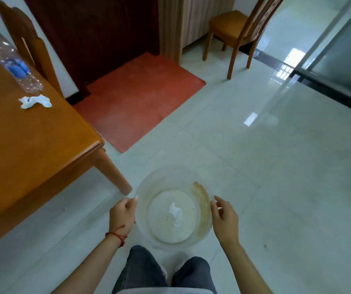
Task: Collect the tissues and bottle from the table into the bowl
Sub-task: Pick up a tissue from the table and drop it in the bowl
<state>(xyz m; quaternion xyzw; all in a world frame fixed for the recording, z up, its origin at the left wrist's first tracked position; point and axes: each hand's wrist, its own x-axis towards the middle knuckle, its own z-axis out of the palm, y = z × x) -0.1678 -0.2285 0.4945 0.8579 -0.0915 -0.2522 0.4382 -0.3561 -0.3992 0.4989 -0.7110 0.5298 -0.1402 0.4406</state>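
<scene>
Both-handed: left hand (122, 213) and right hand (225, 219) fingers curled, pinching opposite rims of clear round plastic bowl (149, 183); crumpled white tissue (175, 213) inside.

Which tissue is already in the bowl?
The small crumpled tissue on the bowl bottom, between both hands; the larger tissue lies on the table beside the bottle.

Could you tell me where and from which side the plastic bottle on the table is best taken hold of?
Probably around its clear body, near the blue label. The bottle seems to stand upright on the table, so a hand can wrap its round side from the table's near edge. The crumpled tissue sits just in front of its base, so gripping above that height avoids it. Both hands are now at the bowl.
</scene>
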